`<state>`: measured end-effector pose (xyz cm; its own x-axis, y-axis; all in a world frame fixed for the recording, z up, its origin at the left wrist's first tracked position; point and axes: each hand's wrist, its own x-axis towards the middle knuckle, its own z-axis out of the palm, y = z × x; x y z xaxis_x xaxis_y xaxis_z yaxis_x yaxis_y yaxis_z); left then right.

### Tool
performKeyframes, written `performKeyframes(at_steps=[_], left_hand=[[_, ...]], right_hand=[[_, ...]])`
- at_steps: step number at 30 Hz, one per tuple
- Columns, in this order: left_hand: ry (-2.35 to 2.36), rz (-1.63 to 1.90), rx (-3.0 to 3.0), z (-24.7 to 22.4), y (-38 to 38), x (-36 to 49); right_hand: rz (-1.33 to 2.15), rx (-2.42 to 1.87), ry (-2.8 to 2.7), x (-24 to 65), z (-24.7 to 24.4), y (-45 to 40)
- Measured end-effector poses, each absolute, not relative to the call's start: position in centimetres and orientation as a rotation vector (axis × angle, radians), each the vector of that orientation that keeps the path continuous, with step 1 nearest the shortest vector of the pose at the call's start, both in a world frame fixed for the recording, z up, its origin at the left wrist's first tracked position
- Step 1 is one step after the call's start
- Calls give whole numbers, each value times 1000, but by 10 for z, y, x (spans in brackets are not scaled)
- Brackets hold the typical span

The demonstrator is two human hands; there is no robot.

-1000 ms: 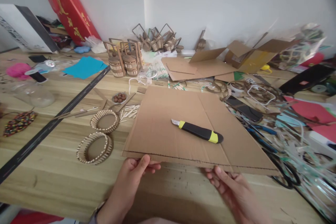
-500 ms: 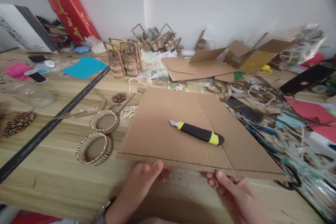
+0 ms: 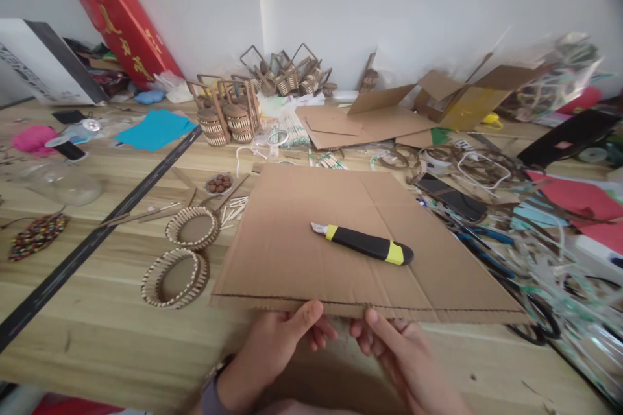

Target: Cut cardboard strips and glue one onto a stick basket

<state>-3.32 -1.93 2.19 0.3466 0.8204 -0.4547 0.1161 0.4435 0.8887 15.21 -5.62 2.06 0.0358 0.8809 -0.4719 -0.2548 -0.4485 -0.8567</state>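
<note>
A flat brown cardboard sheet (image 3: 287,240) lies in front of me, a dark line running along its near edge. On top of it rests a black and yellow utility knife (image 3: 365,243), its short blade showing at the left end. My left hand (image 3: 287,343) pinches the near edge, thumb on top and fingers curled below. A short way to the right, my right hand (image 3: 394,350) holds the same edge in a like pinch. The parts of the fingers beneath the sheet are hidden.
Two round stick-walled baskets (image 3: 168,279) sit left of the sheet, near a bowl of brown beads (image 3: 220,183). Small lidded baskets (image 3: 238,120) with handles stand behind. On the right lie scissors (image 3: 535,324), a phone (image 3: 452,198) and tangled strips. A cardboard box (image 3: 467,100) stands farther back.
Both hands have slid inward along the near edge and are closer together. The sheet has shifted slightly left and its right corner sits a bit higher. The knife still lies on it.
</note>
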Motion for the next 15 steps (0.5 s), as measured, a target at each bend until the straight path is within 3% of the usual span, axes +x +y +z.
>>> performKeyframes(at_steps=[15], left_hand=[[962,390,1374,22,-23,-47]], right_hand=[[1367,-1507,-1008,165,12,-54]])
